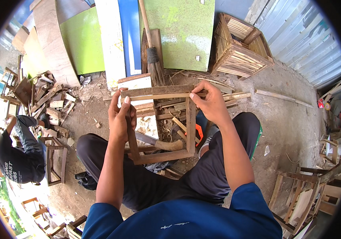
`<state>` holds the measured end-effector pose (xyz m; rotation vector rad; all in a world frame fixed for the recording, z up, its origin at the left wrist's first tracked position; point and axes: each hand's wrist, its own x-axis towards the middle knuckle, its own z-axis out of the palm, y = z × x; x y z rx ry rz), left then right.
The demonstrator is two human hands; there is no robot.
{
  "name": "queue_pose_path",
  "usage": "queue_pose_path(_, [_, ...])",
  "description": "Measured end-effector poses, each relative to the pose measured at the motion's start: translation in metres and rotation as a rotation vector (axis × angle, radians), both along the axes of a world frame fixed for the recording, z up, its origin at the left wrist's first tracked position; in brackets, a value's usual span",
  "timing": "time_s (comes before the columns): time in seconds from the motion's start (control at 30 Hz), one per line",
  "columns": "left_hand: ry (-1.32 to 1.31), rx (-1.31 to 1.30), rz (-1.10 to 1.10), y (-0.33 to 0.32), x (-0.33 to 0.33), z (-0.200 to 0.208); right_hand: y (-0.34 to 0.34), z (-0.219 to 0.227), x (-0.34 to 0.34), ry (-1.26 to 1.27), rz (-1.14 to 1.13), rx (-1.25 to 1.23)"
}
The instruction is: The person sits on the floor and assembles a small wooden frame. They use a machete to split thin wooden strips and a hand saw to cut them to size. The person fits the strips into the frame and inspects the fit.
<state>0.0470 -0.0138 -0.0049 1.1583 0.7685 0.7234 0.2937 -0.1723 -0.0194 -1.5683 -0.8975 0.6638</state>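
Frame (164, 157) of dark wood, seen in the head view, is held up over the lap and the ground between the knees. Its four bars already make a closed outline, so as a shape it looks put together. The top bar (158, 91) runs a little past the right upright (191, 127); how the corners are fixed, and whether any joint is loose, I cannot tell. Judging by its raw, unpainted faces, whatever finishing it may need is undone.

Both hands grasp it at the top. The left hand (119, 116) wraps the upper left corner, thumb on the near side and fingers behind, its wrist below. The right hand (211, 100) pinches the top bar's right end between thumb and bent forefinger. Both forearms rise from the lower edge, elbows apart, with the hands nearly level. Whether the bottom bar rests on a leg is unclear.

Through the opening show a knife (168, 145) with a wooden handle and a saw's orange handle (199, 134), partly behind the right upright. A broom (153, 55) leans beyond; at the left sits a co-worker (23, 161) near a scrap pile (43, 97).
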Motion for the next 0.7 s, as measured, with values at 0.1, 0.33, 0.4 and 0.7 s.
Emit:
queue_pose_path(0.1, [0.0, 0.008, -0.001, -0.0005, 0.0005, -0.0002, 0.0011, -0.0012, -0.0004, 0.009, 0.006, 0.053])
queue_pose_path(0.33, [-0.025, -0.002, -0.02, 0.0008, -0.0009, -0.001, 0.002, 0.0001, -0.002, 0.003, 0.001, 0.062])
queue_pose_path(0.4, [-0.041, -0.015, -0.023, 0.0011, -0.0017, -0.0011, 0.0017, 0.0008, -0.0022, 0.019, -0.005, 0.045])
queue_pose_path(0.7, [-0.045, -0.02, -0.021, 0.0013, -0.0021, -0.0008, 0.002, 0.0028, -0.0034, 0.063, 0.017, 0.044])
